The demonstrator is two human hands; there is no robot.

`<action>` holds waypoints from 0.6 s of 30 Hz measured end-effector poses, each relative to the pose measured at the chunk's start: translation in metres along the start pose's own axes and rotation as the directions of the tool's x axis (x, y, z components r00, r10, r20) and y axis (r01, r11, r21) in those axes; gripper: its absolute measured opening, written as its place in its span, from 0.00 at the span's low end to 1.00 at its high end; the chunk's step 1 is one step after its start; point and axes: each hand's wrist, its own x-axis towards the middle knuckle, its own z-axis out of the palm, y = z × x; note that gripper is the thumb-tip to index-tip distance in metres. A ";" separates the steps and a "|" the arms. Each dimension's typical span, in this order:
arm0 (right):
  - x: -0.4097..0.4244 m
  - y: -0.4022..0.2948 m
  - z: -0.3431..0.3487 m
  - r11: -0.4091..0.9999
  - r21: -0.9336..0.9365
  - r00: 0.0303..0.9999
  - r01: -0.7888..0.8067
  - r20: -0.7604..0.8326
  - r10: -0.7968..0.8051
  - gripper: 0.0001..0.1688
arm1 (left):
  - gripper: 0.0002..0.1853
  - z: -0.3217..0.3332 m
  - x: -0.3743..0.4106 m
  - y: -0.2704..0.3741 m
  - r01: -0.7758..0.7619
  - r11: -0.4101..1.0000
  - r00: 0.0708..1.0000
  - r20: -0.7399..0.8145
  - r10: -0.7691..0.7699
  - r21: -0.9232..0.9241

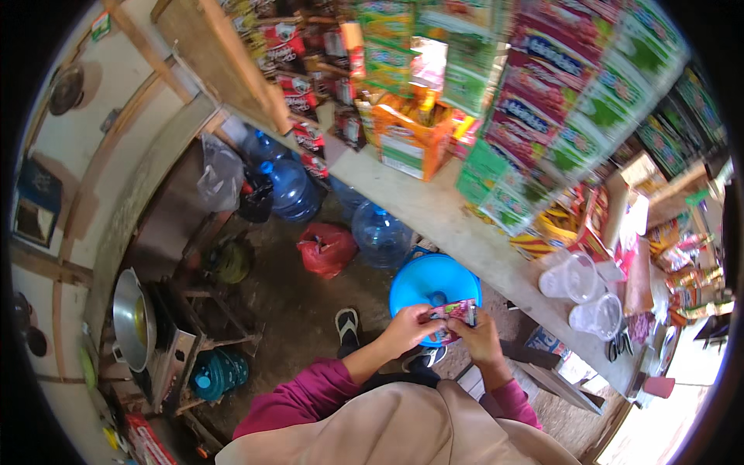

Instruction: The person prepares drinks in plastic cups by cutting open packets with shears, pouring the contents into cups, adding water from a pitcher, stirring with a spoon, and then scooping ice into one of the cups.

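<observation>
A small purple drink-powder sachet [462,312] is pinched between the fingers of both my hands, in front of my body. My left hand [408,330] grips its left end, and my right hand [481,338] has hold of the right side. Part of the packet is covered by my fingers, so I cannot tell whether it is torn. Below them, on the floor, is a round blue plastic basin [401,285]. To the right, clear plastic cups [598,317] lie on the counter [407,186], close to a pair of black-handled scissors [619,347].
Strips of sachets [523,110] hang over the counter, where an orange carton [407,136] stands. Large blue water bottles [381,235] and a red plastic bag [327,250] occupy the floor. A metal wok [129,319] sits on a stove at left. A wooden bench [552,383] is low at right.
</observation>
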 end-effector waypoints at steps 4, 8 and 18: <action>0.055 0.056 0.067 0.996 -0.084 1.000 -0.026 -0.014 0.025 0.21 | 0.10 -0.102 0.015 -0.084 -0.067 0.980 0.954 -0.300 0.007 -0.189; 0.084 0.098 0.104 0.984 -0.007 0.983 -0.180 -0.021 0.180 0.23 | 0.09 -0.258 0.063 -0.227 -0.007 0.999 0.758 -0.651 0.034 0.044; 0.080 0.221 0.112 0.852 0.030 0.804 -0.523 -0.314 0.505 0.21 | 0.11 -0.481 0.243 -0.439 0.222 0.956 0.389 -0.881 -0.269 -0.194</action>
